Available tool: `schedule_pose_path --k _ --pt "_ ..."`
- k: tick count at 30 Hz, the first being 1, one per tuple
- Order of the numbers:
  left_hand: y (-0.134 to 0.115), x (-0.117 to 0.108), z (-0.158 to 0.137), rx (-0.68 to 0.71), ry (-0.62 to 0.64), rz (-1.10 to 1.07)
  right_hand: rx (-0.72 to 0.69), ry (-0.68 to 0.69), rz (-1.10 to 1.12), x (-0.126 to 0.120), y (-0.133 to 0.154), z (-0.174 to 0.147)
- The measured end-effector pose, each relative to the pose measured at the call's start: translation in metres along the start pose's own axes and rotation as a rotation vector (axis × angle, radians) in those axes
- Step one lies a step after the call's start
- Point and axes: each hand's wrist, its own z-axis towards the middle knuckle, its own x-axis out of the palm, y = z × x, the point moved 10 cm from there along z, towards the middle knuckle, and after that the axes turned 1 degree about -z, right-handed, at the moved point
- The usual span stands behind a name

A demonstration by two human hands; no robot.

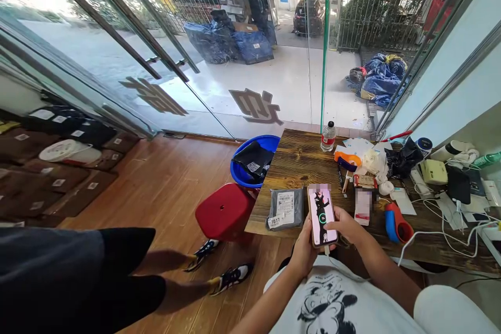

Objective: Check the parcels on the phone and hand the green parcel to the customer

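A lit smartphone (320,209) with a pink picture and a round green mark on its screen is upright in my left hand (304,244), whose fingers wrap its left side and back. My right hand (348,224) is at the phone's right edge, its thumb over the screen and its other fingers partly hidden behind. A white cable (327,251) runs from the phone's lower end. Just left of the phone, a grey plastic parcel (298,209) with a white label lies on the wooden table (291,159).
A water bottle (327,138), tape dispensers (397,223), papers and cables crowd the table's right side. Left of it stand a blue basin (235,172) with a black parcel and a red stool (223,211). Another person (129,271) stands at left, near stacked boxes (58,182). Glass doors rise ahead.
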Motion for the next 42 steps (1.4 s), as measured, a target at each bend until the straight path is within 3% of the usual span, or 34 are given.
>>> schedule_pose_path --k 5,8,11,15,20,26,32,34,39,42 --pt "-0.004 0.001 0.001 -0.010 -0.013 0.028 -0.015 -0.185 -0.016 -0.012 -0.005 0.009" --pt "-0.002 0.000 0.007 0.004 0.005 0.029 -0.104 -0.280 0.009 -0.011 -0.006 0.006" --pt "0.003 -0.008 0.014 0.007 -0.030 0.041 -0.199 -0.363 -0.008 -0.011 -0.004 -0.001" --pt "0.010 -0.019 0.020 0.005 -0.049 0.076 -0.215 -0.414 -0.038 -0.010 -0.004 -0.007" --pt "-0.005 -0.029 0.022 0.170 -0.095 0.153 -0.234 -0.415 -0.041 -0.006 0.011 -0.010" --pt "0.000 -0.011 0.016 -0.010 -0.034 -0.048 -0.163 -0.364 -0.010 -0.009 0.006 -0.003" --pt "-0.002 -0.015 0.016 -0.027 -0.042 -0.102 -0.179 -0.116 -0.022 0.004 0.012 -0.001" --pt "0.001 -0.023 0.021 -0.004 -0.060 -0.091 -0.184 -0.111 0.006 0.006 0.016 -0.003" --pt "0.006 -0.045 0.033 0.114 -0.124 -0.008 -0.428 -0.428 -0.068 -0.010 0.026 -0.024" --pt "0.004 -0.055 0.035 0.175 -0.158 0.057 -0.496 -0.542 -0.104 -0.012 0.021 -0.034"
